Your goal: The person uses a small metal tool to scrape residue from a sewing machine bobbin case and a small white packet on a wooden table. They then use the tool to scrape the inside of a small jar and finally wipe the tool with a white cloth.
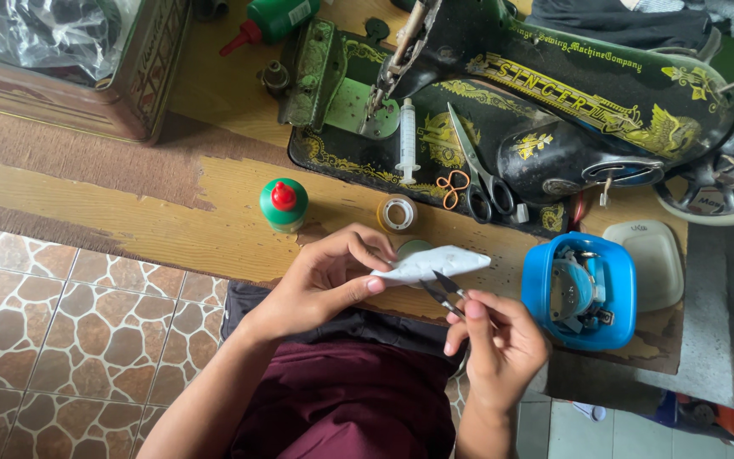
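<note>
While I scan from the left edge, a metal tin sits at the back corner of the wooden table, out of the way of the work. One green bottle with a red cap stands upright near the table's front edge, and a second green bottle lies on its side further back, so that makes two. My left hand comes next, closed in a pinch on a small piece of white fabric, holding it up just above the table edge, I judge to keep it taut. One roll of tape rests just behind it. On the bed of the black sewing machine lie one syringe, one pair of scissors and some orange rubber bands, all parked within reach. My right hand is closed around small snips, tips touching the fabric's lower edge. Furthest right, one blue container stands open beside its pale lid, with metal parts inside.
</note>
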